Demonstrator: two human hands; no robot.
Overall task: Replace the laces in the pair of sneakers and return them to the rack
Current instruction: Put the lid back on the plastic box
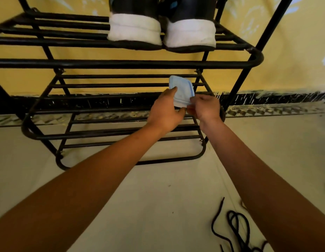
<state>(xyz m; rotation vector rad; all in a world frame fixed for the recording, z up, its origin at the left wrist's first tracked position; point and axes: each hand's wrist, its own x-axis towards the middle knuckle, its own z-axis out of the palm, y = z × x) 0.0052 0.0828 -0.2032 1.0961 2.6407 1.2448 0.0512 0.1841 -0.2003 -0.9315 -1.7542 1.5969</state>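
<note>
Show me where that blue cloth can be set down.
Free: top-shelf bars left of the sneakers; the middle shelf left of the left hand; floor between the forearms. Crowded: floor at lower right, where black laces lie.

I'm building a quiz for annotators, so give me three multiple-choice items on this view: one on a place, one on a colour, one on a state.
1. Where do the sneakers stand? A: on the floor. B: upper shelf of the rack. C: in a hand.
2. What colour are the loose laces on the floor? A: white. B: black. C: red.
3. What holds the light blue cloth? A: both hands. B: one hand. C: nothing.
Key: B, they stand heels-out on the rack; B, the cords are dark against the pale floor; A, the left hand and right hand both pinch it.
</note>
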